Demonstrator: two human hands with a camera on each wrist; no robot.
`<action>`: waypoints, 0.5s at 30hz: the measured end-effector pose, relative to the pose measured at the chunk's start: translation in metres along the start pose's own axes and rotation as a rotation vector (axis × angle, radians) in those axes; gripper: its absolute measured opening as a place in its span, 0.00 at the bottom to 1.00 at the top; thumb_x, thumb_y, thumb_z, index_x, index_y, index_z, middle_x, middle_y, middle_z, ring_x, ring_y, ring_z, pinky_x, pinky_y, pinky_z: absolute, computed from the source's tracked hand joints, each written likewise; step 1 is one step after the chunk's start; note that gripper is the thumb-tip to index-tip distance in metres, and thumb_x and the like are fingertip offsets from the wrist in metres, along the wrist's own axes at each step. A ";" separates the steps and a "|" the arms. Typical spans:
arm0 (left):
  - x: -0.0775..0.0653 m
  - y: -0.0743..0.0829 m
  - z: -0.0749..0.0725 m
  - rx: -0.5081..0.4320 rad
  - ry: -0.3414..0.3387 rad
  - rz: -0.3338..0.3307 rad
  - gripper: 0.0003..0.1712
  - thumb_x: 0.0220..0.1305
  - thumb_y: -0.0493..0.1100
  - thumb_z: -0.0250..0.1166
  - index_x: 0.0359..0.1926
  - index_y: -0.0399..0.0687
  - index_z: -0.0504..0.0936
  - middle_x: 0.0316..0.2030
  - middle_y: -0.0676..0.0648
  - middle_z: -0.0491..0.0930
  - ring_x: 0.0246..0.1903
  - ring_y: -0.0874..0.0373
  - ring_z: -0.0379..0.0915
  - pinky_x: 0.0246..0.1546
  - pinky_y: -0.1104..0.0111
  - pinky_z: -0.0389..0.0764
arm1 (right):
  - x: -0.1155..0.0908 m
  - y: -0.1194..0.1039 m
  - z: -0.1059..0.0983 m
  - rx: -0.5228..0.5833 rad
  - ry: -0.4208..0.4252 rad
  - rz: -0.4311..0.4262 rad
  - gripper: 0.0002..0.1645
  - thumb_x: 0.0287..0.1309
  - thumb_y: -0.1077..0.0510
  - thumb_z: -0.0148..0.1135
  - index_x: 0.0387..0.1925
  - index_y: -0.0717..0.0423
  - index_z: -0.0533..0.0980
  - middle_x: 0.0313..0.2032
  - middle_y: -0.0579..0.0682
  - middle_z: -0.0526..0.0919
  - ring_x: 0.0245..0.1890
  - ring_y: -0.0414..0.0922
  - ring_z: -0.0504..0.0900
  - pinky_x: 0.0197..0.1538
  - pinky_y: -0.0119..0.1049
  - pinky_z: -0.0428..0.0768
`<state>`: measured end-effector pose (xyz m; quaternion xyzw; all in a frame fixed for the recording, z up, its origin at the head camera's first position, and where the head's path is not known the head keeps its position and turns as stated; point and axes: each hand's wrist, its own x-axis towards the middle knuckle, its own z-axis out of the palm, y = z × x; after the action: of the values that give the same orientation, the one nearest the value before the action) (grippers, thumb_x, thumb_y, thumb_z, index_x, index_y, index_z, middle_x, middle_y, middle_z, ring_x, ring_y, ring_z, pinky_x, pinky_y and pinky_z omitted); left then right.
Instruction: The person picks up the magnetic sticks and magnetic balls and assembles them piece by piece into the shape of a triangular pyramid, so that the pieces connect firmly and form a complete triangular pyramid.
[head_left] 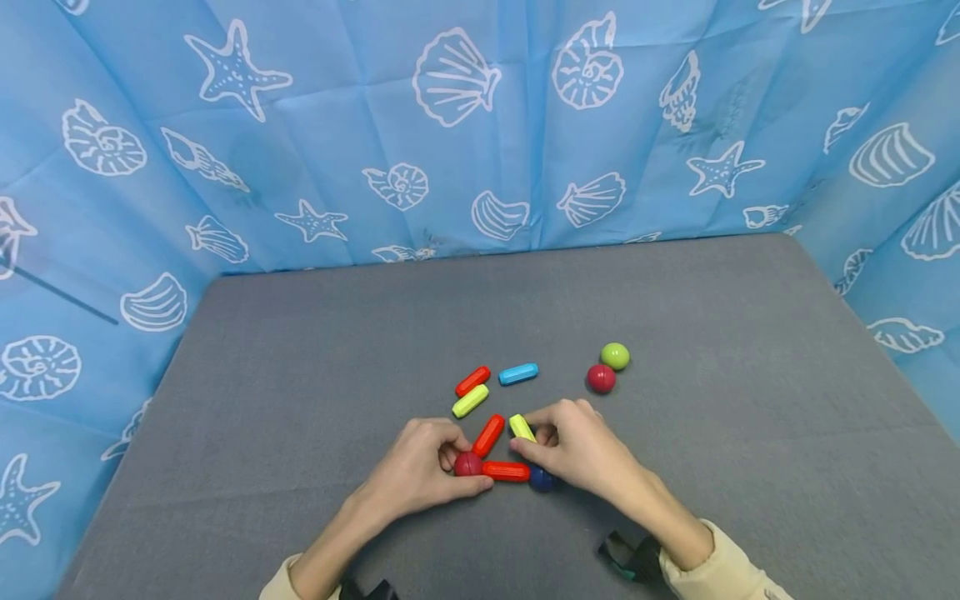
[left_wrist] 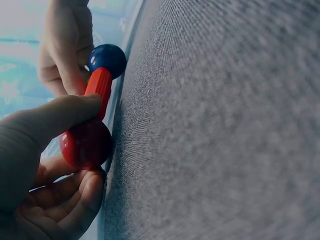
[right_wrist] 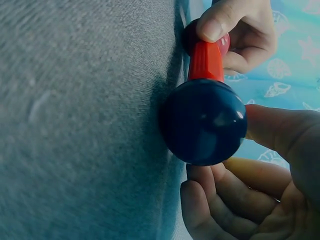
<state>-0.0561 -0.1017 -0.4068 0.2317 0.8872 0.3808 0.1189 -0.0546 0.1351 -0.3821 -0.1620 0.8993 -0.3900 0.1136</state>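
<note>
My left hand [head_left: 423, 471] grips a dark red ball [head_left: 468, 465], its thumb lying along a red rod [head_left: 507, 472] joined to that ball. At the rod's other end sits a dark blue ball [head_left: 542, 478], large in the right wrist view [right_wrist: 202, 122]. A second red rod [head_left: 489, 435] slants up and away from the red ball. Between thumb and fingers, my right hand [head_left: 577, 446] pinches a yellow-green rod [head_left: 521, 427] just above the blue ball. That rod's lower end is hidden by the right hand in the head view.
Beyond the hands lie another red rod [head_left: 472, 382], a yellow-green rod [head_left: 470, 402] and a blue rod [head_left: 518, 373]. Farther right, a green ball [head_left: 615, 356] and a red ball [head_left: 601, 378] sit together on the grey table [head_left: 337, 350]. A blue shell-patterned curtain [head_left: 315, 142] stands behind.
</note>
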 end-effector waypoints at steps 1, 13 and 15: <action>0.000 0.000 0.000 -0.002 0.000 0.001 0.16 0.47 0.47 0.84 0.31 0.45 0.87 0.25 0.56 0.79 0.21 0.69 0.71 0.24 0.77 0.77 | 0.000 0.000 0.000 -0.001 -0.006 0.001 0.05 0.58 0.56 0.74 0.30 0.52 0.84 0.14 0.36 0.67 0.13 0.29 0.60 0.19 0.24 0.56; -0.001 0.001 0.000 -0.005 0.006 0.021 0.16 0.47 0.47 0.84 0.31 0.45 0.87 0.26 0.55 0.80 0.21 0.70 0.71 0.25 0.77 0.77 | 0.000 0.001 0.002 0.003 -0.044 -0.006 0.08 0.61 0.57 0.72 0.27 0.52 0.83 0.13 0.36 0.65 0.12 0.30 0.60 0.18 0.23 0.55; -0.001 0.001 0.001 -0.005 0.005 0.024 0.16 0.47 0.47 0.84 0.31 0.45 0.87 0.26 0.55 0.80 0.21 0.71 0.71 0.25 0.77 0.77 | -0.001 0.001 0.002 0.001 -0.045 -0.009 0.08 0.61 0.57 0.72 0.27 0.52 0.83 0.12 0.36 0.65 0.11 0.30 0.60 0.18 0.23 0.56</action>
<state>-0.0549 -0.1012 -0.4067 0.2410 0.8837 0.3850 0.1126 -0.0537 0.1351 -0.3843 -0.1746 0.8957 -0.3871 0.1321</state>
